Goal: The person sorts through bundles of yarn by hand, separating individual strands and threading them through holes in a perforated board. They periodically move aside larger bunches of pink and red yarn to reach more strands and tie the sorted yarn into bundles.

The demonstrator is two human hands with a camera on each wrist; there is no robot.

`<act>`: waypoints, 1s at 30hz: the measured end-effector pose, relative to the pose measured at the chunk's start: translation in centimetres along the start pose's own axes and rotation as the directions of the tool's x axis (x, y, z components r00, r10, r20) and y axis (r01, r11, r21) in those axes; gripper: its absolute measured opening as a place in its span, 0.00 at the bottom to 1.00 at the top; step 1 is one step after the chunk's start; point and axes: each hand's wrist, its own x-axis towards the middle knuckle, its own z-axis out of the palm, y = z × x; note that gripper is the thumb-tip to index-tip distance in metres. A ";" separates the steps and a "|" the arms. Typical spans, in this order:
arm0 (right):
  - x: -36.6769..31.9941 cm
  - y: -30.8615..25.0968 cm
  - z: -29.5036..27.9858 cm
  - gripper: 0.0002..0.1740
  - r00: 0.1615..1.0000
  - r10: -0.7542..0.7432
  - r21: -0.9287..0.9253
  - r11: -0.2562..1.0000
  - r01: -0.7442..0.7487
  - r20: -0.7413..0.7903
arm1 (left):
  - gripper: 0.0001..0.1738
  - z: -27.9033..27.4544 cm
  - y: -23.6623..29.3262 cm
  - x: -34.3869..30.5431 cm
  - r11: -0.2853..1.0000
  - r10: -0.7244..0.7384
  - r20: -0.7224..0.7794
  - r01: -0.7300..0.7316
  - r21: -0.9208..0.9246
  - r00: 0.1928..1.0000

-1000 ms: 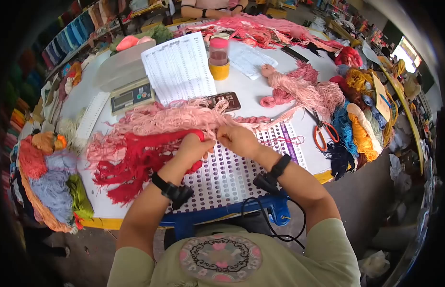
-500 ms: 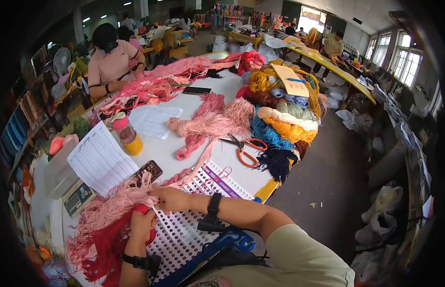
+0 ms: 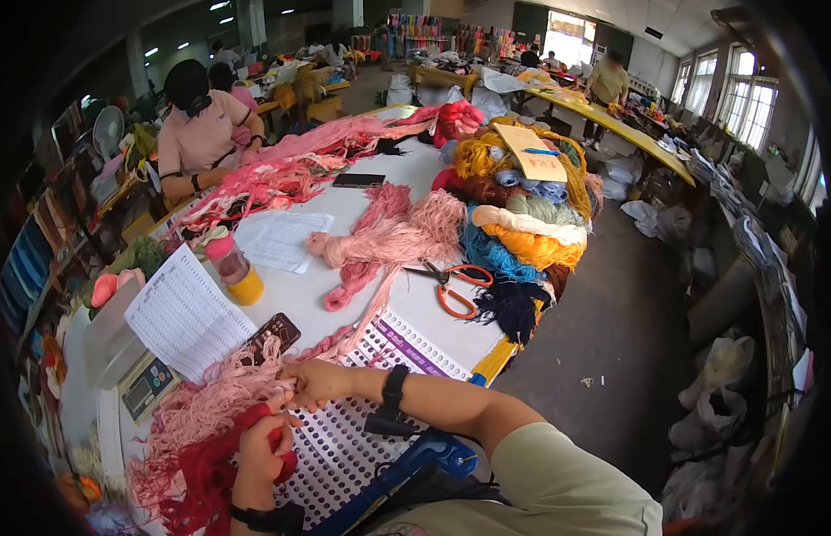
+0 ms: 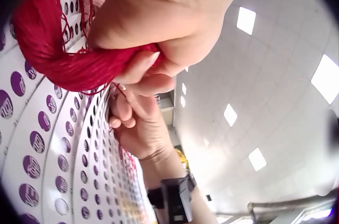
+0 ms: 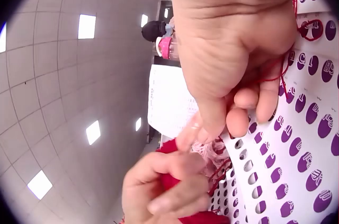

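My left hand [image 3: 262, 449] grips a crimson skein of yarn [image 4: 50, 57], its strands bent round and running into the curled fingers. Right beside it, my right hand [image 3: 319, 382] has curled fingers, and a thin red thread [image 5: 273, 79] passes through them. In the left wrist view a strand runs from the skein toward the right hand's fingertips. Both hands are low over a white card [image 3: 330, 460] with rows of holes and purple printed circles. Pale pink yarn [image 3: 223, 393] lies heaped behind the left hand, and more crimson yarn [image 3: 196, 482] hangs loosely beside it.
Orange-handled scissors [image 3: 458, 290] lie beyond the card, near a pile of coloured skeins [image 3: 522, 246]. A phone [image 3: 277, 332], a scale [image 3: 147, 386], a printed sheet [image 3: 190, 308] and a pink-lidded bottle [image 3: 237, 268] stand or lie to the left. Another person [image 3: 205, 134] sits across the table.
The head view has swung to the right and up, bringing the room into sight. My left hand has turned slightly and its fingers have shifted on the crimson skein, close to the right hand.
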 end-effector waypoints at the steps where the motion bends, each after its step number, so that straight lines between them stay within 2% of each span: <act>1: 0.0 0.1 -0.2 0.25 0.999 -0.007 0.072 0.997 0.005 0.035 | 0.20 -0.3 -0.6 0.8 1.000 0.000 0.002 0.000 0.000 1.000; 2: 0.1 0.4 -0.3 0.27 0.997 -0.016 0.144 0.990 0.006 0.071 | 0.19 -0.8 -1.5 1.9 0.973 -0.116 -0.067 0.127 0.195 0.991; 3: 0.3 0.6 -0.4 0.27 0.997 -0.014 0.141 0.990 0.004 0.070 | 0.18 -1.2 -2.2 2.5 0.892 -0.213 -0.156 0.257 0.372 0.965; 4: 0.5 0.9 -0.6 0.27 0.995 -0.026 0.144 0.989 0.013 0.091 | 0.14 0.2 -2.3 2.3 0.912 -0.096 -0.143 0.144 0.384 0.985; 5: 0.8 1.2 -0.7 0.28 0.993 -0.039 0.148 0.989 0.022 0.113 | 0.14 0.1 -2.4 2.3 0.913 -0.093 -0.141 0.141 0.383 0.986; 7: 1.5 2.0 -0.5 0.24 0.990 -0.052 0.204 0.979 0.025 0.130 | 0.12 -0.4 -3.2 2.2 0.722 0.071 -0.167 0.065 0.689 0.983; 8: 1.5 1.9 -0.4 0.21 0.987 -0.065 0.263 0.965 0.024 0.147 | 0.12 -1.9 -3.6 1.8 0.722 0.069 -0.166 0.066 0.689 0.984; 9: 1.5 2.0 -0.4 0.21 0.987 -0.061 0.265 0.964 0.020 0.146 | 0.11 -4.4 -3.9 1.3 0.512 0.305 -0.170 -0.011 0.859 0.937; 10: 1.2 1.2 -0.3 0.18 0.996 -0.005 0.171 0.985 -0.010 0.087 | 0.10 -5.6 -3.9 1.0 0.253 0.518 -0.104 -0.036 0.967 0.849; 11: 0.9 0.7 -0.2 0.15 0.999 0.044 0.081 0.996 -0.046 0.022 | 0.11 -4.5 -1.3 -0.8 0.713 0.388 -0.222 -0.139 0.687 0.894; 12: 0.7 0.4 0.0 0.13 1.000 0.025 0.030 0.999 -0.025 -0.007 | 0.12 -7.2 0.3 -2.6 0.770 0.202 -0.252 0.006 0.639 0.946; 13: 0.6 0.3 0.0 0.13 1.000 0.028 0.036 0.999 -0.027 -0.011 | 0.10 -6.6 3.5 -5.3 0.976 -0.032 -0.291 0.093 0.198 0.956; 14: 0.6 0.2 0.0 0.13 0.999 0.034 0.007 0.999 -0.034 -0.027 | 0.10 -9.9 4.7 -6.7 0.999 -0.046 -0.219 0.046 -0.006 0.975; 15: 0.6 0.1 0.1 0.13 0.998 0.039 -0.022 0.999 -0.040 -0.043 | 0.12 -11.7 5.9 -8.9 0.992 0.119 -0.147 -0.124 -0.024 0.982; 16: 0.6 0.0 0.1 0.14 0.998 0.056 -0.049 0.997 -0.058 -0.040 | 0.14 -18.0 6.4 -10.3 0.945 0.193 -0.107 -0.214 -0.247 0.975; 18: 0.7 0.1 0.1 0.15 0.998 0.048 -0.057 0.997 -0.051 -0.044 | 0.17 -22.2 9.0 -13.7 0.762 0.233 -0.478 -0.464 -0.451 0.847; 19: 0.7 0.3 0.2 0.16 0.998 0.041 -0.067 0.997 -0.044 -0.047 | 0.17 -23.3 9.3 -14.4 0.764 0.234 -0.479 -0.465 -0.447 0.846; 20: 0.6 0.3 0.3 0.16 0.998 0.039 -0.064 0.997 -0.042 -0.044 | 0.15 -24.1 9.3 -15.2 0.854 0.305 -0.729 -0.515 -0.077 0.613; 21: 0.6 0.3 0.3 0.17 0.998 0.050 -0.076 0.996 -0.054 -0.045 | 0.15 -25.3 9.1 -16.2 0.865 0.431 -0.848 -0.407 0.292 0.308; 22: 0.7 0.1 0.4 0.19 0.997 0.060 -0.087 0.994 -0.064 -0.045 | 0.17 -28.0 8.1 -16.5 0.886 0.442 -0.857 -0.279 0.371 0.265; 23: 0.5 -0.3 0.6 0.19 0.998 0.055 -0.088 0.994 -0.058 -0.038 | 0.17 -25.9 7.8 -16.6 0.884 0.444 -0.859 -0.280 0.374 0.256; 24: 0.1 -0.8 0.7 0.18 0.992 0.046 -0.107 0.993 -0.058 -0.116 | 0.16 -20.7 7.8 -16.4 0.888 0.445 -0.751 -0.130 0.441 0.488; 25: 0.1 -1.1 1.4 0.17 0.983 0.035 -0.124 0.991 -0.059 -0.182 | 0.16 -16.1 7.9 -16.2 0.851 0.375 -0.622 0.010 0.524 0.687; 26: 3.2 3.3 2.4 0.13 0.825 -0.479 -0.479 0.824 0.303 -0.301 | 0.19 -13.5 7.2 -15.2 0.898 0.328 -0.527 -0.084 0.433 0.784; 27: 3.0 1.9 3.2 0.10 0.851 -0.432 -0.381 0.871 0.310 -0.297 | 0.20 -11.1 5.9 -14.2 0.793 0.447 -0.448 -0.111 0.599 0.775; 28: 2.2 -0.1 3.4 0.08 0.884 -0.383 -0.275 0.910 0.311 -0.270 | 0.23 -9.4 3.7 -12.8 0.267 0.752 -0.088 -0.180 0.947 0.653; 29: 1.4 -2.0 4.6 0.07 0.910 -0.298 0.059 0.943 0.327 -0.287 | 0.23 -5.2 4.4 -11.5 0.818 0.506 -0.405 -0.274 0.506 0.762; 30: 0.1 -4.6 5.3 0.06 0.948 -0.241 0.216 0.934 0.285 -0.205 | 0.22 -1.8 5.1 -10.5 0.863 0.489 -0.302 -0.403 0.305 0.818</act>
